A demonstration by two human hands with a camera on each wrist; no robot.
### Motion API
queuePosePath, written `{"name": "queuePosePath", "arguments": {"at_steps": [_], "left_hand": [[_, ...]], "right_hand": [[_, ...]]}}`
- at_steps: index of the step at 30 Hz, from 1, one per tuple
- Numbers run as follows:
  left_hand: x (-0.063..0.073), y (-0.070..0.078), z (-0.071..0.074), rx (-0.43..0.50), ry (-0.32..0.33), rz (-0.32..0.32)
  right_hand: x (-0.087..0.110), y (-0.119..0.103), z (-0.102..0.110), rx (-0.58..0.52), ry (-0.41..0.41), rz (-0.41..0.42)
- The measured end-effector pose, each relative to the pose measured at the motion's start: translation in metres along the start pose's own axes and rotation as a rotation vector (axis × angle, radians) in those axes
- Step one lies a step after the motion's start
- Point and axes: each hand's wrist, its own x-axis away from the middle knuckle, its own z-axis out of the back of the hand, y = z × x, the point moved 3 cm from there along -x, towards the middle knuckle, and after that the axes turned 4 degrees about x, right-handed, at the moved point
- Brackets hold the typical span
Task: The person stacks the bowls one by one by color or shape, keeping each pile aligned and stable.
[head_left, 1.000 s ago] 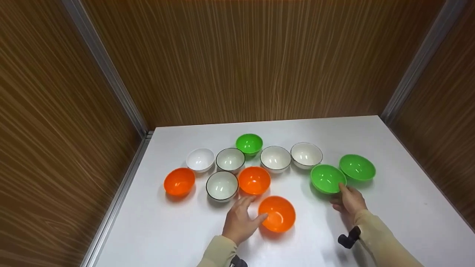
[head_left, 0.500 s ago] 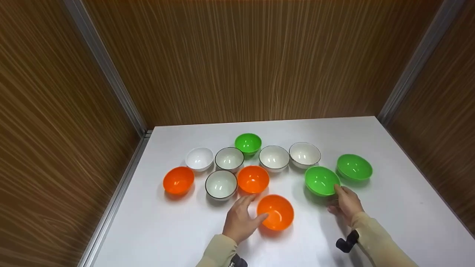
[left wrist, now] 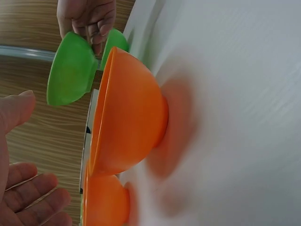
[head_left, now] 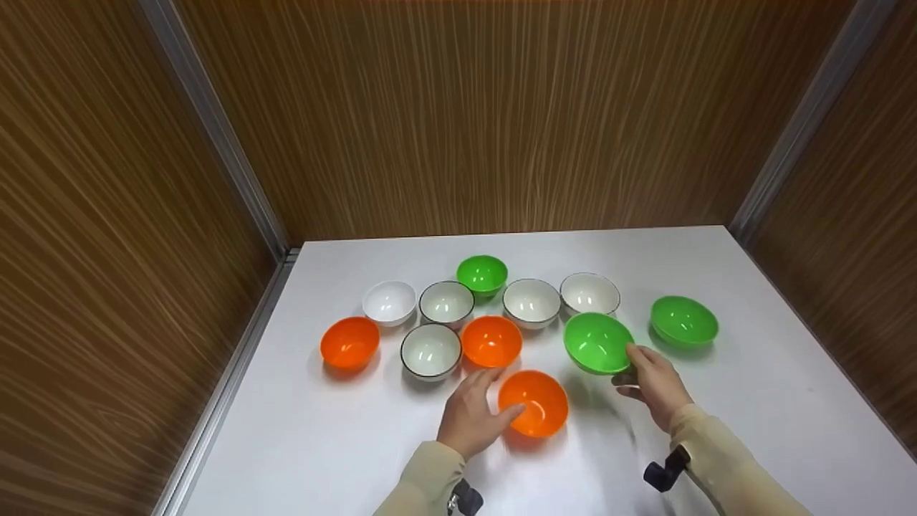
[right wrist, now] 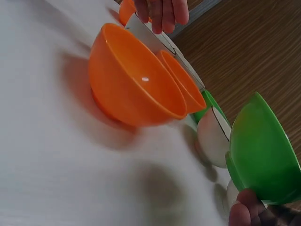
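Note:
In the head view my right hand [head_left: 655,383] pinches a green bowl [head_left: 599,344] by its near right side, thumb at the rim and fingers beneath. The right wrist view shows this bowl raised off the table, its foot clear and a shadow below. My left hand [head_left: 476,416] hovers beside the nearest orange bowl [head_left: 534,403], thumb stretched over its left rim and fingers spread. In the left wrist view that orange bowl [left wrist: 127,113] stands upright on the table, with the left fingers [left wrist: 37,193] apart from it.
Behind stand another orange bowl [head_left: 491,342] and several black-rimmed white bowls [head_left: 531,304]. A plain white bowl [head_left: 389,303] and an orange bowl [head_left: 350,344] are at left. Green bowls stand at the back [head_left: 482,274] and right [head_left: 684,321]. Wood-grain walls [head_left: 501,115] enclose the white table [head_left: 286,444].
The green bowl in my right hand has moved left and up, away from the green bowl at right, toward the orange one. My left hand has stayed nearly in place.

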Motion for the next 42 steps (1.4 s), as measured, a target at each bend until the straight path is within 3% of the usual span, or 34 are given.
{"name": "queuePosePath", "arguments": {"at_steps": [8, 20, 29, 34, 42], "left_hand": [[-0.006, 0.002, 0.002, 0.018, -0.021, 0.008], [-0.010, 0.006, -0.004, 0.082, -0.094, 0.056], [-0.007, 0.009, -0.007, 0.084, -0.085, -0.052], [-0.007, 0.008, -0.008, 0.083, -0.074, -0.108], [-0.008, 0.003, -0.007, 0.081, -0.087, -0.091]], "right_hand": [[0.005, -0.017, -0.023, 0.006, -0.018, 0.051], [0.019, -0.026, -0.052, 0.071, -0.125, 0.083], [0.022, -0.021, -0.063, 0.118, -0.217, 0.106], [0.022, -0.019, -0.064, 0.171, -0.204, 0.109], [0.013, -0.023, -0.064, 0.367, -0.073, 0.175]]}}
